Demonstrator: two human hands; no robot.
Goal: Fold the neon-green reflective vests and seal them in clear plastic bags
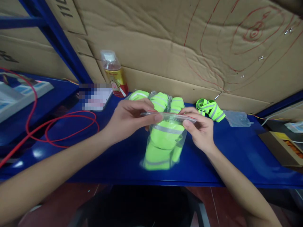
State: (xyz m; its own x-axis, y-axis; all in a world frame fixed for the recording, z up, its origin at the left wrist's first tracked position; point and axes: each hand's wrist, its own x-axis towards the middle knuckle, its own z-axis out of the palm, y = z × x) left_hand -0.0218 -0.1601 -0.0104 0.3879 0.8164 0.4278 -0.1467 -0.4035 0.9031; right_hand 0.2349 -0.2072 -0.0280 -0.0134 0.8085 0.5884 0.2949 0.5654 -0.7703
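A clear zip bag (165, 142) with folded neon-yellow reflective strap inside hangs upright above the blue table. Its red-lined zip edge runs between my two hands. My left hand (134, 116) pinches the left end of that edge between thumb and fingers. At the right end, my right hand (199, 126) grips it the same way, thumb toward me. Just behind the bag lie several more bagged neon strap bundles (159, 100), partly covered by my hands. A loose neon reflective strap (210, 109) is heaped beyond my right hand.
An empty clear bag (237, 119) lies right of the loose strap. A bottle (115, 77) of reddish liquid and a card (97, 98) stand back left. A red cable (68, 113) loops across the left. An open carton (281, 148) sits at right; cardboard (151, 44) walls the back.
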